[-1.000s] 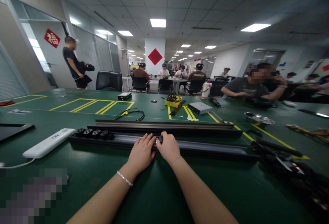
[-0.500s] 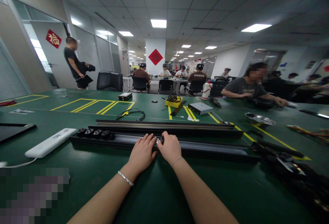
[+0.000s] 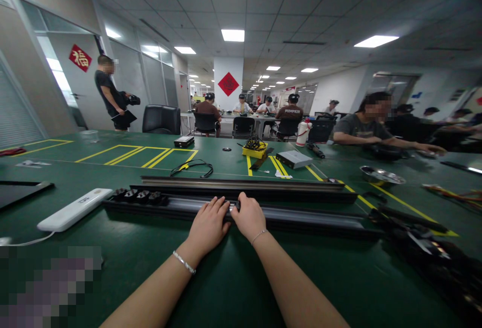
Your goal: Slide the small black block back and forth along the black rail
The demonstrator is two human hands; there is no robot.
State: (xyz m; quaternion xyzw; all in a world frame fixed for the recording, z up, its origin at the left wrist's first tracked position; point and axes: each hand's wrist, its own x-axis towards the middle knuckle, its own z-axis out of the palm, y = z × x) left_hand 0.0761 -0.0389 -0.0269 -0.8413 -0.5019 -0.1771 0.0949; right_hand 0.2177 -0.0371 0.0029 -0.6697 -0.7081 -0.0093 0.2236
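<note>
Holding a small part at the middle of a long black rail

The rail is laid crosswise on the green desk, and the small part is held at about its middle, mostly hidden by the hands. It is pinched between thumb and curled fingers of the right hand; the left hand is laid over the rail with fingers stretched out, and nothing is seen to be grasped by it. Black blocks are lined up at the rail's left end, beside which a white power strip is placed. A second rail is set just behind.

The step in hand is judged to be the positioning of the small part along the rail; how firmly it is seated cannot be told. By the next move, a steady rail and even finger pressure would be called for.
</note>
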